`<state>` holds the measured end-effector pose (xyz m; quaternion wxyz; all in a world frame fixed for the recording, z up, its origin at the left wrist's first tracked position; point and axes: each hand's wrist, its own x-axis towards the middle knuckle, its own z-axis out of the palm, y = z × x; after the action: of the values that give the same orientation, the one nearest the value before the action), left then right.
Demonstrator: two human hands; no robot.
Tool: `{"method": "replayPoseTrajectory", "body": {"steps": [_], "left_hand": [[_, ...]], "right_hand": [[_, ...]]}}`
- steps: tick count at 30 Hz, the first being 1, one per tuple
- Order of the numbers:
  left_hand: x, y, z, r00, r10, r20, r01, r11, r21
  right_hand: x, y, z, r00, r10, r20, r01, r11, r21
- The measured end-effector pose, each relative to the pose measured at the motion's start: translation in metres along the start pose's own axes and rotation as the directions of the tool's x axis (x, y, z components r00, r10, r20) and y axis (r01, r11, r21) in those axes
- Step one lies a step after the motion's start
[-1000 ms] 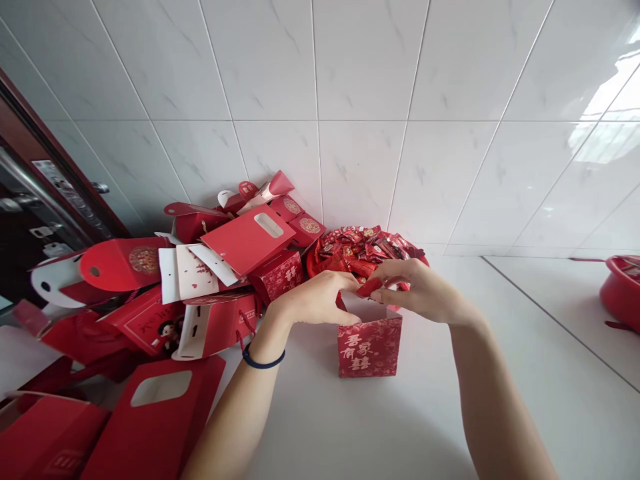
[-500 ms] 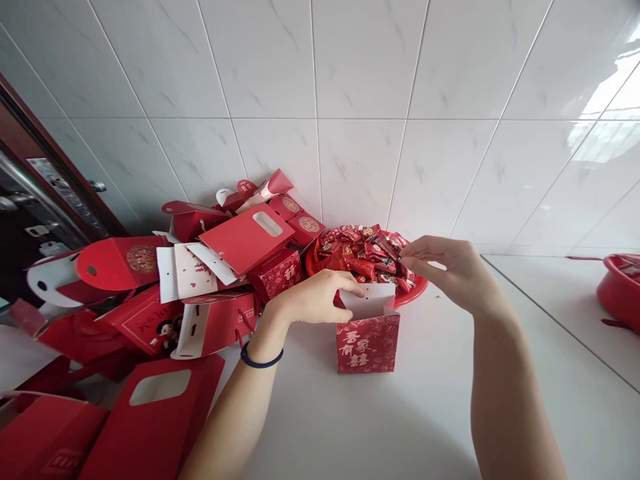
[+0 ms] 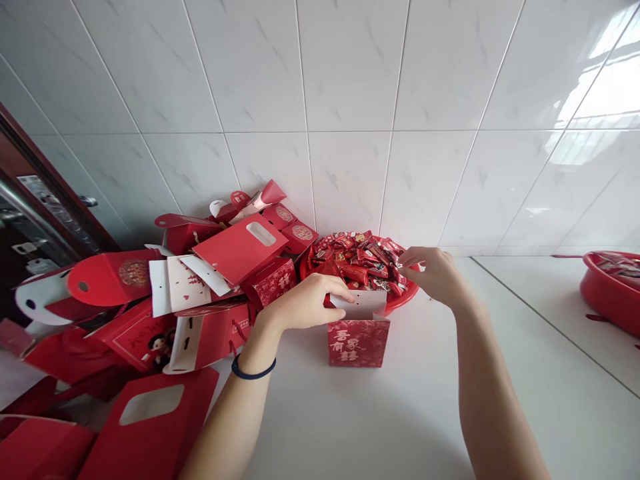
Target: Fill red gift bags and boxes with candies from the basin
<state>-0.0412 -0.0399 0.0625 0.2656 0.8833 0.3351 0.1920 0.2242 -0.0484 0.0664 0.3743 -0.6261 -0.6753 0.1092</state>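
A small red gift box (image 3: 358,343) with white Chinese characters stands upright on the white surface, its top open and the white back panel raised. My left hand (image 3: 313,300) grips it at the left of its opening, thumb and fingers curled around the edge. Behind the box is a red basin (image 3: 403,301) heaped with red-wrapped candies (image 3: 356,260). My right hand (image 3: 433,270) is over the basin's right rim, fingertips pinched together against the candies; what they hold, if anything, is hidden.
Many red gift boxes (image 3: 240,250) lie in a jumbled pile at the left, reaching the near edge. A second red basin (image 3: 607,287) stands at the far right. White wall tiles (image 3: 350,180) rise behind, and a dark door frame (image 3: 55,193) is at the left.
The view has shifted slightly, so everything sits further left. My right hand has edged closer to the candies. My left hand keeps its place on the box.
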Motion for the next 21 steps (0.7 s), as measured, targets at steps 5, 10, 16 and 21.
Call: {"method": "replayPoseTrajectory", "body": {"steps": [5,10,16,21], "left_hand": [[-0.001,-0.001,-0.001,0.998,0.035,0.043,-0.034,0.999,-0.028],[-0.002,-0.002,-0.002,0.997,0.048,0.06,-0.045,0.998,-0.042],[-0.002,0.001,-0.004,0.998,0.014,0.056,-0.015,1.0,0.006],[-0.003,0.002,-0.005,0.997,-0.002,0.073,0.001,1.0,0.015]], "right_hand": [[0.002,0.0,0.002,0.998,0.056,-0.006,-0.056,0.998,-0.011],[0.01,0.018,0.004,0.987,0.096,-0.125,-0.103,0.993,-0.053],[0.016,0.042,0.01,0.991,0.08,-0.106,-0.093,0.988,-0.124],[0.021,0.049,0.024,0.992,0.116,0.044,-0.099,0.954,-0.281]]}}
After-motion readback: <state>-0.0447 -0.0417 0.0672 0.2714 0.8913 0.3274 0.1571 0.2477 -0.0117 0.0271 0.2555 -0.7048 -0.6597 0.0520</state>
